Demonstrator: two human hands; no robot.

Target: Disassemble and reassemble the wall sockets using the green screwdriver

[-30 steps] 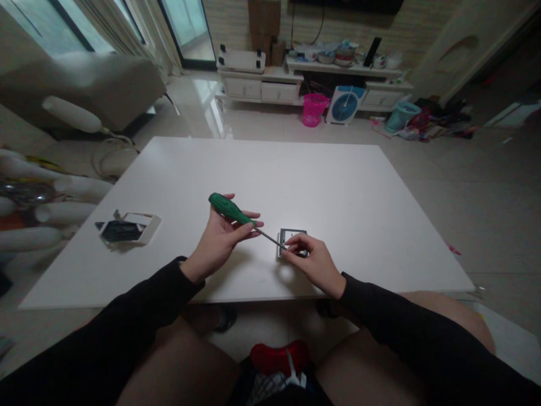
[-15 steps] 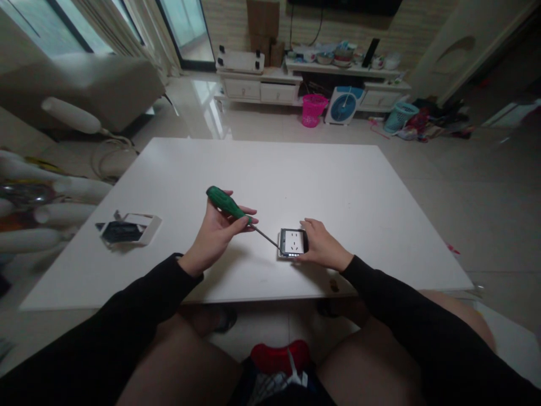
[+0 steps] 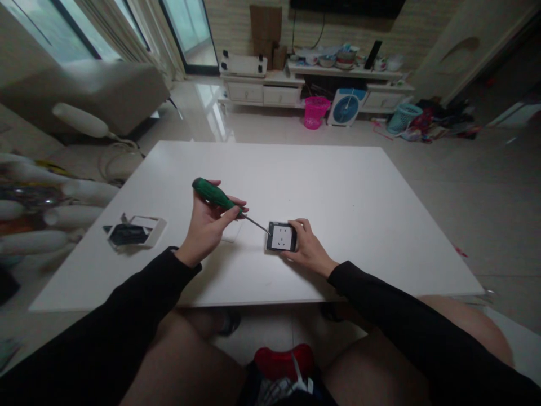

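Note:
My left hand (image 3: 208, 224) is closed round a green-handled screwdriver (image 3: 217, 197), and the metal tip reaches the upper left corner of a small wall socket (image 3: 281, 237). The socket lies face up on the white table (image 3: 329, 180), showing a white front with plug holes in a dark frame. My right hand (image 3: 307, 248) holds the socket by its right edge, fingers curled against it. A thin white piece (image 3: 231, 231) lies on the table just under my left hand.
Another socket part (image 3: 134, 232), a white frame with a dark inside, lies near the table's left edge. White rounded objects (image 3: 63, 217) crowd the left side beyond the table. Across the floor stand a pink basket (image 3: 315, 111), a blue fan (image 3: 347, 106) and a low cabinet (image 3: 270, 84).
My right hand has turned the socket over from back side up to white face up. The screwdriver stayed in my left hand and shifted slightly left with the socket.

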